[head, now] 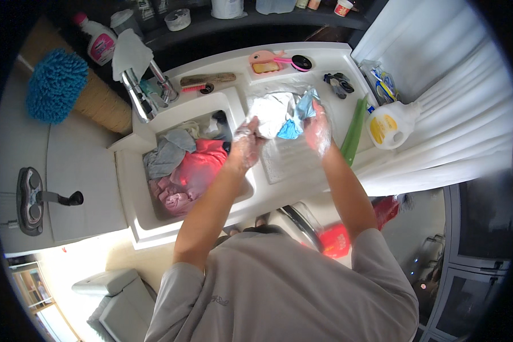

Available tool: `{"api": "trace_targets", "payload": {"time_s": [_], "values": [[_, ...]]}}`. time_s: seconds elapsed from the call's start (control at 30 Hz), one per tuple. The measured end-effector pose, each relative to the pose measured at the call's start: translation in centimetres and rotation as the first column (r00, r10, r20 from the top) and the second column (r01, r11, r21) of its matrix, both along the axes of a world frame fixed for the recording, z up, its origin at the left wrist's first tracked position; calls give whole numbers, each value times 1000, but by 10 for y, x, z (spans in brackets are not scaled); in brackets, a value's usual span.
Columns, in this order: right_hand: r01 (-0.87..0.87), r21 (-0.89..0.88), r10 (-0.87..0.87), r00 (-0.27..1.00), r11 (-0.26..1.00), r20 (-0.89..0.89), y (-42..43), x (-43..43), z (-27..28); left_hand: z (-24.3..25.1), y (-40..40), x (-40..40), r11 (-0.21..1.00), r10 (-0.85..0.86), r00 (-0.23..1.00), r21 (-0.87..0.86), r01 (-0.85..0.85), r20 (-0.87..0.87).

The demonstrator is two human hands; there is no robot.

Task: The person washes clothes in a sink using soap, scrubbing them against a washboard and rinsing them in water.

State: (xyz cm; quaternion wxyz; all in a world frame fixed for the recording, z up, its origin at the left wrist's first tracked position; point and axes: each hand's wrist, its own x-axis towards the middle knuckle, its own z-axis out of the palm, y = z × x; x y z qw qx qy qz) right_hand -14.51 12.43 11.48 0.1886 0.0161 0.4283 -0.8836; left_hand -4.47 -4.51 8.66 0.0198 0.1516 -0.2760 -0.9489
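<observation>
Both my hands are wet with suds over the white washboard (pixel 282 160) moulded beside the basin. My left hand (pixel 248 141) grips the left side of a bunched white and light-blue cloth (pixel 275 113). On the cloth's blue end, my right hand (pixel 317 128) is closed. Foamy water lies around the cloth on the board. To the left, the laundry sink (pixel 123 179) holds a heap of clothes, among them a red-pink garment (pixel 203 164) and a grey one (pixel 169 154).
A chrome faucet (pixel 139 100) rises behind the sink. Along the back ledge are a wooden-backed brush (pixel 208 79), a pink whale-shaped soap dish (pixel 265 62) and a pink-handled round brush (pixel 301 63). At right stand a green plastic strip (pixel 354 132), a white detergent jug (pixel 391 125) and a white curtain (pixel 431 149).
</observation>
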Motion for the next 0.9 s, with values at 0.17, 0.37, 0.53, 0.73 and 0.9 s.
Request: {"api": "trace_targets", "payload": {"time_s": [0.17,0.37,0.53,0.73,0.9], "values": [[-23,105,8,991,994,134,-15,14,23,13,-96,62,989,116,936,-46,-139,-332],[-130,-88,136,988,988,68,-51,15,54,14,-142,139,898,258,898,-254,-358,-356],[-150,40,154,976,988,-154,-107,24,94,-6,-145,184,771,407,841,-360,-526,-357],[-58,467,291,847,882,-444,-155,53,144,-14,-159,230,769,516,853,-396,-503,-82],[307,792,595,532,527,-602,-169,62,175,22,-172,227,884,467,884,-19,-467,28]]}}
